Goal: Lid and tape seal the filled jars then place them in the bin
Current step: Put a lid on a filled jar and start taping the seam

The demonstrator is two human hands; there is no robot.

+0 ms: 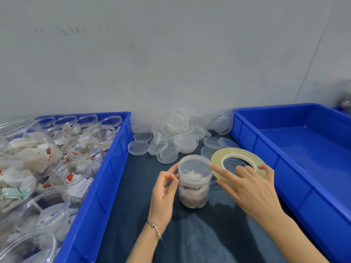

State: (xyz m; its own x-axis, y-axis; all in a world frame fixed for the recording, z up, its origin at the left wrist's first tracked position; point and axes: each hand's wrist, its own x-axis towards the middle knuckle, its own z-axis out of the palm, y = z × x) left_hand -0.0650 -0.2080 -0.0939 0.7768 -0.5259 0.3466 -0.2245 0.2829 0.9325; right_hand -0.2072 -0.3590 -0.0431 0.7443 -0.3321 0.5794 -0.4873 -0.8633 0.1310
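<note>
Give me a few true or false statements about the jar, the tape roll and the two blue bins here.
1. The clear plastic jar on the dark mat has its lid on. True.
2. The right hand holds the translucent tape roll. True.
3. The blue plastic bin on the right is full of jars. False: no jars show in it.
4. The left hand holds a loose lid. False: its fingertips are at the jar's lid edge.

jar [194,184]: clear plastic, kinda cloudy
tape roll [237,164]: glossy yellowish film
bins [296,168]: shiny blue plastic (super smooth)
tabletop [209,234]: dark matt cloth
</note>
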